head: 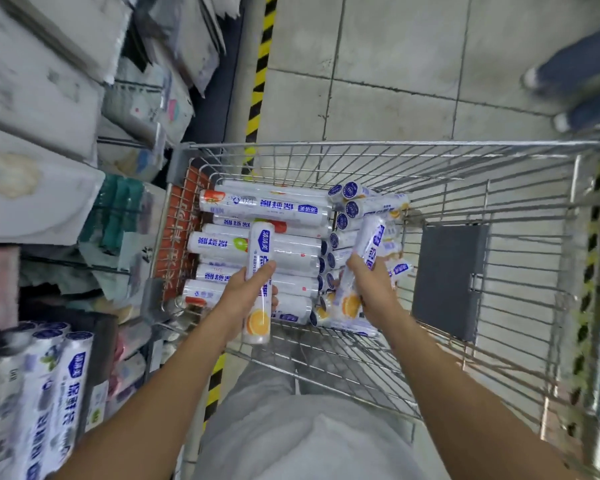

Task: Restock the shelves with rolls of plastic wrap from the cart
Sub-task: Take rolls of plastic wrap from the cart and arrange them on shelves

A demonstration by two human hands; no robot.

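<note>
- Grey clothes (309, 445) are filling the spot closest to us at 6 o'clock, and two bare arms are reaching out from there over the cart (360, 145).
- Over at 11 o'clock from the body, the left hand (246, 289) is wrapping its fingers round the middle of the first roll (261, 244). It is standing almost straight up, with the orange picture at the bottom.
- Up at 1 o'clock, the right hand (371, 285) is gripping the second roll (373, 237) round its middle too, and this one is leaning toward 1 o'clock.
- Under both hands, the pile of rolls (257, 209) is lying in the cart's 9 o'clock half.
- Off at 9 o'clock, the shelves (49, 202) are standing just beside the cart, and the shelf rolls (56, 393) are sitting at 7 o'clock.
- These rolls are probably light and stiff like tubes. Their shiny wrappers may be slippery, so holding round the middle with the whole hand looks safest.
</note>
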